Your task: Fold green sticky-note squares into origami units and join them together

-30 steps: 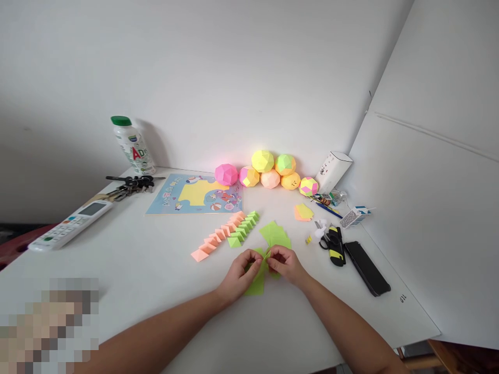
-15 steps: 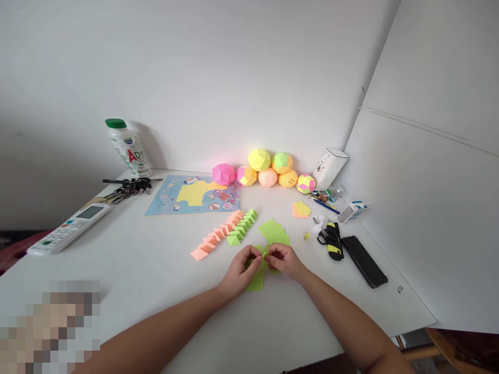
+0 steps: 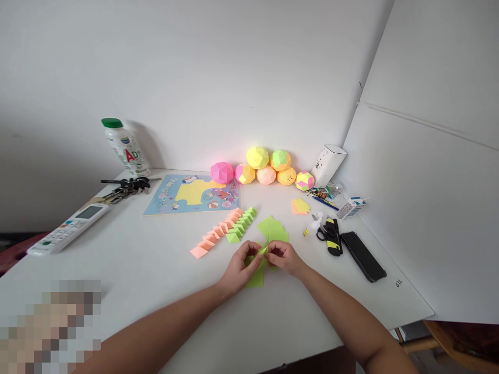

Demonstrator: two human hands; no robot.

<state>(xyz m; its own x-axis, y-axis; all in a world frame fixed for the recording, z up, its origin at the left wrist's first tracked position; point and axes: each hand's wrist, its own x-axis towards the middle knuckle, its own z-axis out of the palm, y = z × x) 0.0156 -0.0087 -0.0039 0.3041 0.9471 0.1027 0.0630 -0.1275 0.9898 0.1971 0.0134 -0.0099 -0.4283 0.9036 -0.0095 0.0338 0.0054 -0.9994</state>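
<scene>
Folding the green paper
Both your hands [image 3: 265, 258] pinch the green paper [image 3: 257, 278]; press its crease flat toward 12 o'clock.

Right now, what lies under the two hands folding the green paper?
Under the left hand and right hand lies a flat green sheet on the white table. The hands cover its upper part and most of the small green piece they pinch.

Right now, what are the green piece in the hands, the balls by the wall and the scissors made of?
Green piece: thin matte paper, sharply creased, pinched by left hand and right hand. Balls: likely folded paper, flat matte facets in neon colours. Scissors: black and yellow handles, probably plastic; blades too small to tell.
</scene>
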